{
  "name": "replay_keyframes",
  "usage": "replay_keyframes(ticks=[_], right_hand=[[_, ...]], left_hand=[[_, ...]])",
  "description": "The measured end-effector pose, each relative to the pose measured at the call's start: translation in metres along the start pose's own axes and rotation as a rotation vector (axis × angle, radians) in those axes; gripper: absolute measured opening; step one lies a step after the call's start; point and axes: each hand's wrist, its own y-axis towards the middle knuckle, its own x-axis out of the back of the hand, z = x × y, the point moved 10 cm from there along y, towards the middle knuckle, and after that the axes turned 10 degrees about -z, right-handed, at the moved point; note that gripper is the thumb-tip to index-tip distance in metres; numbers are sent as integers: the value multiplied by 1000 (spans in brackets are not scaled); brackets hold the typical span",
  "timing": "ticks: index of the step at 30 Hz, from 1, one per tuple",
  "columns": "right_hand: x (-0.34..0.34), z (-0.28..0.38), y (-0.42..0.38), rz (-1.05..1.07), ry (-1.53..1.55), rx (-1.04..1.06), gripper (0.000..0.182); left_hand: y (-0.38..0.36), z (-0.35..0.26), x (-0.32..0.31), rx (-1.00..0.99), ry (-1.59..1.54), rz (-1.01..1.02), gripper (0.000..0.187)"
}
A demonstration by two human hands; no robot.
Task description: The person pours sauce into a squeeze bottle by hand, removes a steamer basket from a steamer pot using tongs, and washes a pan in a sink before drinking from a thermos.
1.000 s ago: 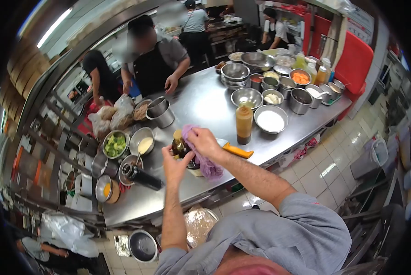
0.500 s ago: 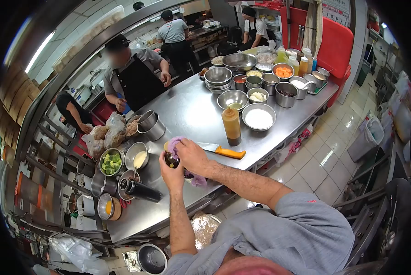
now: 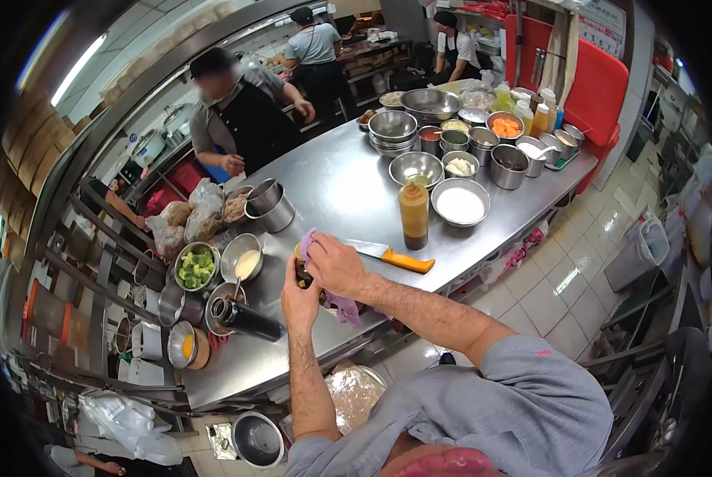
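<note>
My left hand (image 3: pixel 299 304) is wrapped around a small dark jar (image 3: pixel 302 274) with a yellowish top, held upright-looking above the near edge of the steel counter. My right hand (image 3: pixel 338 269) grips a purple cloth (image 3: pixel 342 311), pressing it against the jar's upper part. One end of the cloth pokes out above the fingers and the rest hangs below the right hand. The fingers hide much of the jar. Just beyond the right hand lies a knife (image 3: pixel 408 261) with an orange handle. Behind it stands a squeeze bottle (image 3: pixel 414 216) of brown sauce.
A black bottle (image 3: pixel 249 319) lies tilted left of my hands, near bowls of broccoli (image 3: pixel 196 269) and pale sauce (image 3: pixel 247 263). Metal bowls (image 3: pixel 393 127), a white-filled bowl (image 3: pixel 461 202) and carrots (image 3: pixel 505 127) crowd the counter's far right. A co-worker (image 3: pixel 249 119) stands across the counter.
The view has shifted slightly. My right hand and the cloth have turned a little on the jar, so less of the jar's dark side shows. The co-worker opposite has moved an arm.
</note>
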Motion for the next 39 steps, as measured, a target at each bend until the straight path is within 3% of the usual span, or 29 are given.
replay_keyframes(ticks=[4, 6, 11, 14, 16, 18, 19, 21, 24, 25, 29, 31, 32, 35, 38, 39], right_hand=[[-1, -7, -1, -71, 134, 64, 17], [-12, -27, 1, 65, 247, -65, 14], [-19, -50, 8, 63, 372, -217, 14], [-22, -53, 15, 99, 403, -205, 13], [-19, -74, 20, 13, 392, -235, 14], [-38, -151, 0, -8, 453, -729, 10], [-42, -160, -2, -1, 461, -727, 10], [-78, -171, -39, 164, 1014, -1123, 8], [-54, -128, -36, 170, 1259, -1202, 14], [-52, -125, -39, 215, 1280, -1195, 21], [-44, -133, -55, 275, 1219, -1145, 20], [-32, -130, -56, 275, 1197, -1147, 18], [-28, -129, -59, 288, 1173, -1143, 17], [-21, -129, -69, 310, 1008, -1065, 9], [7, -102, -45, 373, 666, -721, 16], [6, -98, -48, 399, 690, -748, 17]], left_hand=[[-3, 2, 2, 42, 61, -9, 69], [-4, -3, 2, 2, 47, -31, 68], [0, -10, 1, 19, 14, -13, 66], [1, -11, 2, 7, 46, -39, 66], [-2, -14, 1, 15, 13, 10, 67], [-3, -6, 2, 35, -38, 15, 68], [-3, -9, 4, 10, -14, -7, 68], [-2, -11, 5, 0, -2, -32, 68], [3, -7, 6, -4, -77, -64, 68], [5, -4, 6, 14, -92, -73, 68], [-3, -16, 14, -100, 111, -249, 64], [-27, -55, 40, -339, 172, -580, 43], [-29, -58, 36, -342, 172, -562, 43], [-33, -85, 10, -506, -100, -343, 13], [-28, -87, -18, -406, -250, -105, 15], [-28, -84, -15, -383, -330, -126, 13]])
